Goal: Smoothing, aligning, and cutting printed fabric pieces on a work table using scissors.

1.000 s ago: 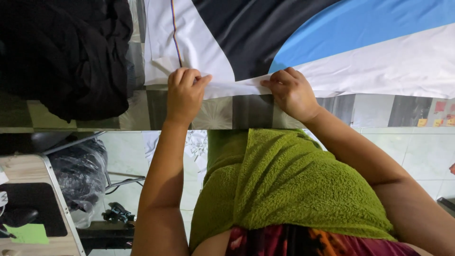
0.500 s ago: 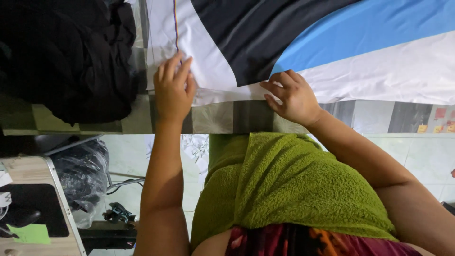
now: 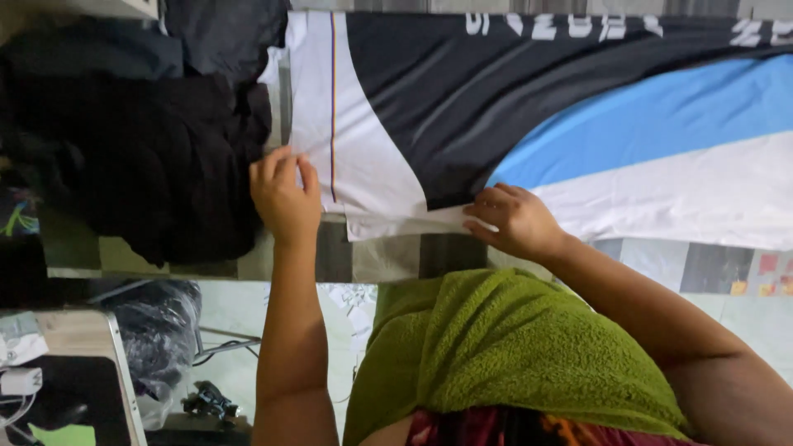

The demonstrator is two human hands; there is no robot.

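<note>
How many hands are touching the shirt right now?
2. The left hand lies flat on the white part of the shirt near its edge; the right hand presses its lower hem.

Soft, even indoor light falls across the spread jersey (image 3: pixel 529 124), its white and blue panels rendered bright and clean without glare. To the left of the jersey, the pile of black clothes (image 3: pixel 140 157) sinks into near-featureless dark, folds barely readable. Only faint, diffuse shadows sit under the left hand (image 3: pixel 285 196) and the right hand (image 3: pixel 514 221) at the jersey's near hem. The green towel (image 3: pixel 512 355) below the jersey is slightly soft, close to the lens. Fine detail looks smeared throughout, and the frame's lower left corner is dim and murky.
</note>
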